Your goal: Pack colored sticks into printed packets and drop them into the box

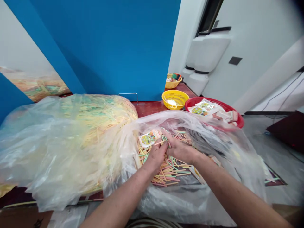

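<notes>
Plastic bag (pixel 59 158), clear, bulging, left; outer edge cut off; blue panel (pixel 114 47) behind. Open bag (pixel 180 202), centre: 1 loose heap of straws (pixel 167 174) inside, pink, yellow, green; some free space to their right. Left hand (pixel 158 153), right hand (pixel 177 147): touching, over straws; fingertips partly hidden, cannot tell whether pinching. Red basket (pixel 240 122), right: rim partly behind film.

Stick-filled bag (pixel 52 152) set at left; open bag (pixel 180 202) at right. Sticks (pixel 167 173) spread inside open bag; single packet (pixel 147 139) laid among them, beyond left hand (pixel 157 154). Right hand (pixel 177 148) placed beside left, both over sticks. Near basket (pixel 176 95) set behind open bag, far basket (pixel 171 85) behind that; basin (pixel 240 121), packets (pixel 200 109) inside, placed right of near basket.
</notes>
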Available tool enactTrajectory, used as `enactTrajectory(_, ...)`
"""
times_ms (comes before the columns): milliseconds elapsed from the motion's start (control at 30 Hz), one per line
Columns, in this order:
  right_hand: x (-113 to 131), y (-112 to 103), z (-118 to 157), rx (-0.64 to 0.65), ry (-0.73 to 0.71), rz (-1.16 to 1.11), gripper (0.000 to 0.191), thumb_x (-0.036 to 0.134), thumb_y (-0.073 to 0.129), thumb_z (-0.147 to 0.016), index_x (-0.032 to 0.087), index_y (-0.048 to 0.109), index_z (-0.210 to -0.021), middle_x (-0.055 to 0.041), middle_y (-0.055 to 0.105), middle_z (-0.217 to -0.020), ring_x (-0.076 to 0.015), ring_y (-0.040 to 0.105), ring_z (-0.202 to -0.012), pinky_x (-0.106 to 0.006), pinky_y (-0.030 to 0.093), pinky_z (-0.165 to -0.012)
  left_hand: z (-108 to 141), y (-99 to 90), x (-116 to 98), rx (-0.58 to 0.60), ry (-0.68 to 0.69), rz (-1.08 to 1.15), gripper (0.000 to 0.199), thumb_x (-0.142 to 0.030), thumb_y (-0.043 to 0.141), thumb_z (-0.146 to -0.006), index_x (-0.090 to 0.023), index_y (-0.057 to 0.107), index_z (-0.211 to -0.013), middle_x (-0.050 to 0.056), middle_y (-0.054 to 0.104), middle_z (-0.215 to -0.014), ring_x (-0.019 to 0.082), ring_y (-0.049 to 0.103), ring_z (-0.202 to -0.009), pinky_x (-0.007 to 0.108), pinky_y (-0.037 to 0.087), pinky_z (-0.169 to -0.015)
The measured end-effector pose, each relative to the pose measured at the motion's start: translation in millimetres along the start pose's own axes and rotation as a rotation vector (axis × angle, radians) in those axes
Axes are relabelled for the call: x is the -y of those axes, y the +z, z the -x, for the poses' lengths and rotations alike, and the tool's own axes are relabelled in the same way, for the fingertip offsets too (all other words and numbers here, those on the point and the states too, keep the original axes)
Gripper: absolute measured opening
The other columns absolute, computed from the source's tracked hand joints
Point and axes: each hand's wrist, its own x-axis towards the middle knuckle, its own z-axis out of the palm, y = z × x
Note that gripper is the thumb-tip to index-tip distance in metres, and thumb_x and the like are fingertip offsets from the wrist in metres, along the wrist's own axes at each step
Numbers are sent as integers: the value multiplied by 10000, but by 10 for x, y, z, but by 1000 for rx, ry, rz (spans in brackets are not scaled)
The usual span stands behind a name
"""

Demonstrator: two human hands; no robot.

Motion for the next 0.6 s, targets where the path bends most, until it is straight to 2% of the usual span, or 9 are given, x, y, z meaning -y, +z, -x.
enactTrajectory(67,-23,56,27,-44,37,5,801,57,421,-672,217,150,-1409,-26,596,-1011,-122,561,-739,-266,488,-698,-20,26,37,-96,-30,111,239,-400,575,-755,-171,553,-820,-12,598,-699,115,565,-646,227,438,-636)
enactTrajectory(167,-90,60,93,-6,90,74,698,116,371,-758,218,145,-1410,-56,594,-1015,-117,560,-631,-259,489,-563,-95,2,13,-265,-99,317,239,-381,582,-743,-164,507,-812,-18,597,-645,111,571,-561,238,447,-589)
enactTrajectory(233,-107,1,140,-50,117,322,645,124,379,-766,171,229,-1391,-104,595,-1031,-165,579,-724,-314,494,-622,-144,-52,-52,-311,-127,394,217,-346,581,-746,-156,488,-792,-1,605,-631,126,595,-579,249,458,-598)
enactTrajectory(267,-99,-36,156,-130,124,487,622,131,412,-755,147,294,-1366,-137,582,-1073,-210,572,-837,-364,485,-698,-160,-82,-90,-316,-137,403,202,-326,579,-751,-154,483,-793,7,611,-631,134,605,-594,254,462,-602)
enactTrajectory(333,-54,-88,162,-312,84,739,522,169,480,-744,130,449,-1264,-170,542,-1158,-284,489,-1042,-445,416,-840,-172,-127,-152,-304,-141,401,175,-295,568,-767,-159,475,-826,16,629,-676,139,616,-627,256,467,-599)
enactTrajectory(367,-21,-95,151,-362,43,775,439,195,490,-757,143,517,-1192,-157,549,-1155,-287,466,-1074,-445,392,-872,-167,-137,-170,-283,-132,400,170,-285,569,-769,-166,472,-842,16,635,-711,135,616,-640,252,467,-594)
enactTrajectory(433,51,-64,101,-357,-44,682,278,227,444,-813,178,606,-1034,-99,619,-1004,-227,523,-972,-366,413,-836,-140,-129,-170,-210,-127,395,199,-294,594,-755,-181,465,-856,3,636,-764,121,607,-641,238,462,-577)
enactTrajectory(500,123,3,29,-376,-78,552,247,237,412,-837,184,628,-945,-53,632,-833,-168,552,-783,-286,434,-720,-99,-94,-133,-130,-149,342,246,-331,626,-729,-190,466,-853,-17,623,-742,102,582,-597,218,447,-547)
enactTrajectory(600,217,82,-87,-486,-93,557,241,262,483,-792,164,623,-962,-64,603,-886,-160,530,-750,-267,416,-669,-35,-41,-60,-14,-170,155,241,-349,635,-712,-181,477,-781,-43,565,-593,78,516,-486,187,393,-473)
